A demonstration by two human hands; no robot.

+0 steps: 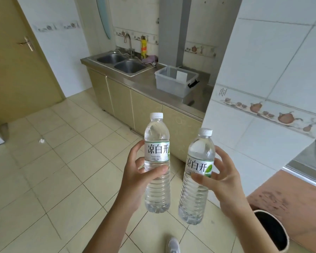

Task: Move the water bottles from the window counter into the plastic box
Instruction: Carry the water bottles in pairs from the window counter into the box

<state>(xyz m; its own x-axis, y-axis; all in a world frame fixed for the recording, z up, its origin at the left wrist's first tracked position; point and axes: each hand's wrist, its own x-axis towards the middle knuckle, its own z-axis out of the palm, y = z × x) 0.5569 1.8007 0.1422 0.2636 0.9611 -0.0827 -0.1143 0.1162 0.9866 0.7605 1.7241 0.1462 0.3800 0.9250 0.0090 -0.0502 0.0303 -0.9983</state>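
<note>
Holding two bottles mid-frame over the floor: left hand [135, 179] is wrapped around the left bottle [156, 161], held upright; right hand [224, 183] is pinched on the right bottle [197, 176], tilted slightly. Both are capped and full. Box [175, 79] is seen upper centre on the counter [144, 83], right of the sink [120, 63], lid off.

Bright, even daylight — soft shadows, slight blur, wide-angle bending at edges.
</note>
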